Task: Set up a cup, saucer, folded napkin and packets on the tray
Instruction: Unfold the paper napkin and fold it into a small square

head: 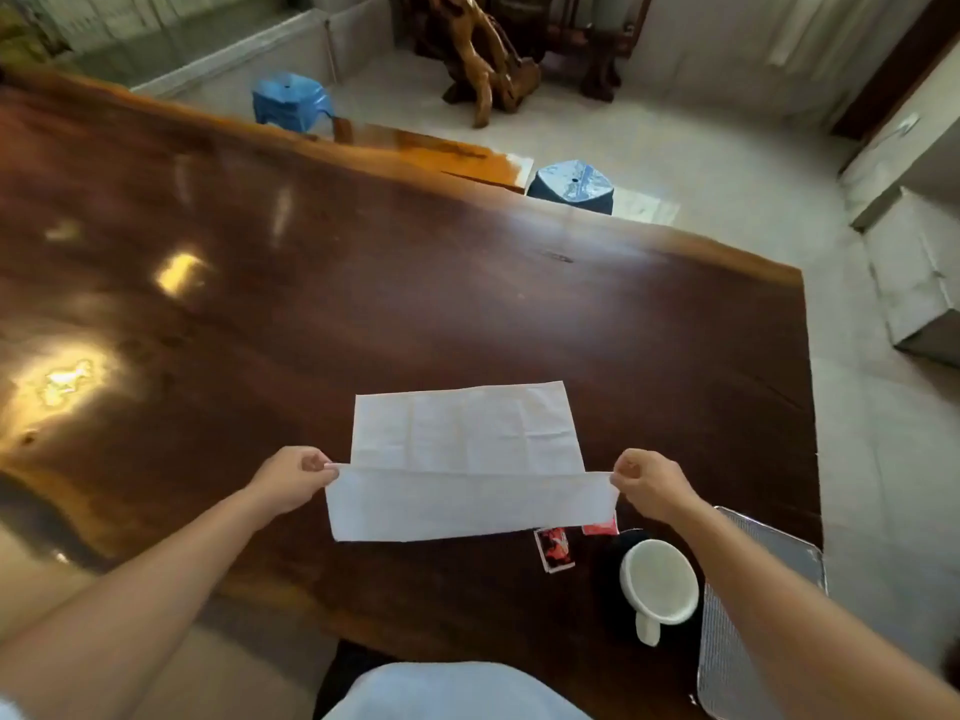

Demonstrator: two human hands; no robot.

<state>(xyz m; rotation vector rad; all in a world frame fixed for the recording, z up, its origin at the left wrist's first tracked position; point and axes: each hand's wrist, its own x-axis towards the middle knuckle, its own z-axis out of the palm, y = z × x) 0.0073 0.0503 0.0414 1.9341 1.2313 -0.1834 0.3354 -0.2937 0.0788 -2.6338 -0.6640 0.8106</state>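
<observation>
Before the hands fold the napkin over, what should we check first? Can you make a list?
1. Left hand pinches its napkin corner: ok.
2. Right hand pinches the other corner: ok.
3. Far half lies flat on the table: ok.
4. Lifted edge level, hand to hand: ok.
5. Packets clear of the napkin: not ok, one peeks from under its near edge.
6. Cup on the tray: not ok, it sits beside it.

one napkin (465,433), one cup (658,582), two packets (554,549), one tray (769,553), two stools (291,98).
</observation>
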